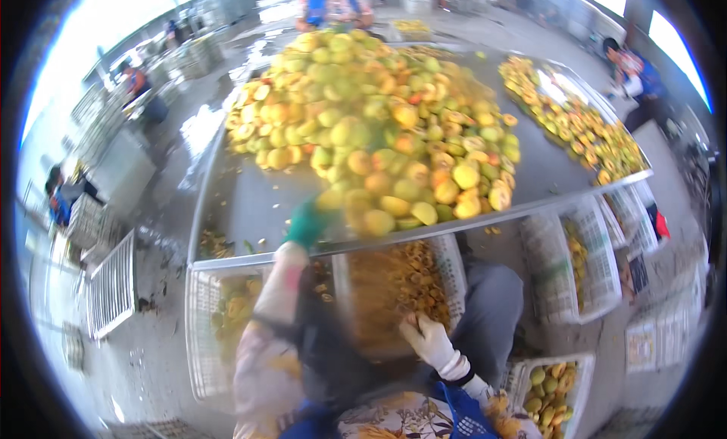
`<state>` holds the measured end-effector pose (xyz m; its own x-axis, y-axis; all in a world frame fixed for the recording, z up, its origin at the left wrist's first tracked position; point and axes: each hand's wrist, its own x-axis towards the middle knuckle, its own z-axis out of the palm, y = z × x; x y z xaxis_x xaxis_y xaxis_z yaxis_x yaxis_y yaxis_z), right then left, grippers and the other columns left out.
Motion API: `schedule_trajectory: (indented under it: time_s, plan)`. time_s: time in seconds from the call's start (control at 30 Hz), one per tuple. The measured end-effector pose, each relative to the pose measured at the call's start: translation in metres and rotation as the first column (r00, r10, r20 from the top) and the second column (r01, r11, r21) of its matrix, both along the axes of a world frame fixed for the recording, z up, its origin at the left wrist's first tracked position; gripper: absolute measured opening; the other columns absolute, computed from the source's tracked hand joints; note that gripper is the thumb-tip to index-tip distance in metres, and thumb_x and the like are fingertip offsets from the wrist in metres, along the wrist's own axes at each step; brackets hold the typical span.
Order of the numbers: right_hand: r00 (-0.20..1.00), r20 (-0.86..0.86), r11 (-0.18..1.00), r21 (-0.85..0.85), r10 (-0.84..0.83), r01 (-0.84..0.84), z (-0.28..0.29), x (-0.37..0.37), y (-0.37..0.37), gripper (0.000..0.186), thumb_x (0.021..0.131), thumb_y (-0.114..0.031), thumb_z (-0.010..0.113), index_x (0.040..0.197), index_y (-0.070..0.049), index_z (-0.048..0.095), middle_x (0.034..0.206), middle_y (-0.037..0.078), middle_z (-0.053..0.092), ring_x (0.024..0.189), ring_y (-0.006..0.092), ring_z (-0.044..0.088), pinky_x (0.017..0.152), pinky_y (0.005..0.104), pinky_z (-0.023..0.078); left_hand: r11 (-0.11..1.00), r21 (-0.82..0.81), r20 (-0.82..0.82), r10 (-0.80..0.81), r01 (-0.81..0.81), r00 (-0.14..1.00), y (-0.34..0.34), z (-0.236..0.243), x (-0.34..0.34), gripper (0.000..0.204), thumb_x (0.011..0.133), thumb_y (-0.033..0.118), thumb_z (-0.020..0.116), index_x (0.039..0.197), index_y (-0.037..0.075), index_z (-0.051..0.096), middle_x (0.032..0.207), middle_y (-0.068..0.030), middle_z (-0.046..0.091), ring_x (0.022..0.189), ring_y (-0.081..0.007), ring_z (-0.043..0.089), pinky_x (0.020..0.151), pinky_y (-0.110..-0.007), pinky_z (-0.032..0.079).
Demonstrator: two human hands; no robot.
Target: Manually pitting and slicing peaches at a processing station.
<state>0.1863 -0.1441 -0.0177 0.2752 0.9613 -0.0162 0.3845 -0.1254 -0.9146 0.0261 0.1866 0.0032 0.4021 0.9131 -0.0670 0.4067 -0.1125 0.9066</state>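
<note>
A big heap of yellow and orange peaches (341, 121), many of them cut in halves, covers the metal table (250, 189) before me. At the near edge of the heap is my left hand (307, 223) in a green glove, next to the nearest fruit. Motion smears its fingers, so whether it grips a peach is unclear. Lower down, my right hand (428, 340), in a white glove, is closed above the white crate (452, 268) between my knees. What its fingers hold is too small to make out. Brown peach pits (420, 280) lie inside that crate.
Beyond a bare strip, more cut peaches (575, 124) lie on the table's right side. White crates (572, 265) with fruit stand under the right edge, and another crate (553, 397) is by my right side. Co-workers sit at the right (636, 75) and across the table (337, 7).
</note>
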Motion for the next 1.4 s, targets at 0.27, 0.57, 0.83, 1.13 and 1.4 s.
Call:
schedule_trajectory:
  time_s: [0.27, 0.57, 0.83, 1.13, 1.4]
  plan:
    - [0.595, -0.792, 0.986, -0.167, -0.136, 0.003, 0.021, -0.002, 0.043, 0.032, 0.091, -0.037, 0.060, 0.092, -0.006, 0.053, 0.061, 0.000, 0.052, 0.038, 0.0074, 0.043, 0.034, 0.0212, 0.030, 0.682, 0.567, -0.109, -0.493, 0.462, 0.863, -0.192, 0.034, -0.015, 0.062, 0.075, 0.001, 0.070, 0.132, 0.002, 0.047, 0.123, -0.0169, 0.056, 0.113, -0.0317, 0.055, 0.095, -0.040, 0.046]
    - [0.824, -0.551, 0.985, 0.025, -0.129, 0.171, 0.021, -0.033, 0.020, 0.028, 0.094, -0.024, 0.059, 0.109, 0.000, 0.056, 0.087, 0.007, 0.062, 0.071, 0.0147, 0.059, 0.065, 0.0280, 0.048, 0.943, -0.314, 0.680, 0.144, 0.108, 0.719, -0.248, -0.028, 0.007, 0.056, 0.096, 0.047, 0.048, 0.132, 0.003, 0.046, 0.121, -0.0094, 0.057, 0.109, -0.0193, 0.055, 0.095, -0.032, 0.044]
    - [0.962, 0.265, 0.969, 0.247, -0.071, 0.004, 0.033, -0.013, 0.005, 0.018, 0.092, -0.020, 0.061, 0.096, -0.002, 0.057, 0.077, 0.017, 0.065, 0.069, 0.0362, 0.065, 0.059, 0.0383, 0.052, 0.752, -0.632, 0.742, 0.518, 0.187, 0.427, -0.229, -0.016, 0.003, 0.037, 0.085, 0.025, 0.059, 0.114, 0.003, 0.054, 0.092, -0.0070, 0.062, 0.080, -0.0221, 0.062, 0.069, -0.031, 0.052]
    - [0.900, 0.408, 0.981, 0.044, 0.153, -0.187, 0.035, -0.037, 0.035, 0.027, 0.093, -0.027, 0.056, 0.083, -0.002, 0.053, 0.059, 0.023, 0.057, 0.057, 0.0414, 0.059, 0.051, 0.0484, 0.045, 0.881, -0.470, 0.697, 0.402, -0.045, 0.594, -0.224, -0.013, 0.005, 0.030, 0.094, 0.025, 0.056, 0.111, 0.000, 0.059, 0.092, -0.0075, 0.063, 0.082, -0.0165, 0.060, 0.072, -0.030, 0.050]
    - [0.955, 0.062, 0.956, -0.061, 0.290, -0.286, 0.015, -0.034, 0.044, 0.030, 0.097, -0.030, 0.049, 0.085, -0.003, 0.048, 0.057, 0.015, 0.053, 0.047, 0.0331, 0.054, 0.042, 0.0393, 0.040, 0.908, -0.368, 0.533, 0.381, -0.198, 0.756, -0.226, -0.029, 0.008, 0.029, 0.094, 0.024, 0.057, 0.112, 0.001, 0.060, 0.086, -0.0050, 0.063, 0.080, -0.0120, 0.057, 0.073, -0.027, 0.047]
